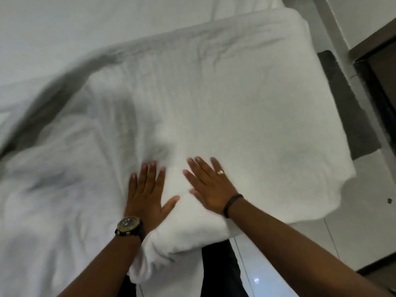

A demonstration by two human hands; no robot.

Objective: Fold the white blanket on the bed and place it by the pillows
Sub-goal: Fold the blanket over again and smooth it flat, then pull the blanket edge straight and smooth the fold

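Blanket [225,99]: white, lying across the bed [53,28], doubled over so its near edge forms a thick rounded fold just under my wrists. That fold hangs over the bed's near side, and a loose corner droops at the lower centre. The right part of the blanket overhangs the bed's right edge, above the pale floor [364,221] and a dark mat [351,112]. The left part is rumpled, with deep creases and shadowed ridges.

Left hand [147,194]: flat, palm down, fingers spread, pressing on the top layer near the fold. It grips nothing. A watch [128,226] sits on that wrist.

Right hand [211,187]: also flat and fully spread, palm down on the blanket, close beside the left with a narrow strip of cloth between them. It holds nothing. I note a ring [220,172] on one finger and a dark band [232,203] at the wrist.

No container appears in view. The frame is blurred, so I cannot count the layers.
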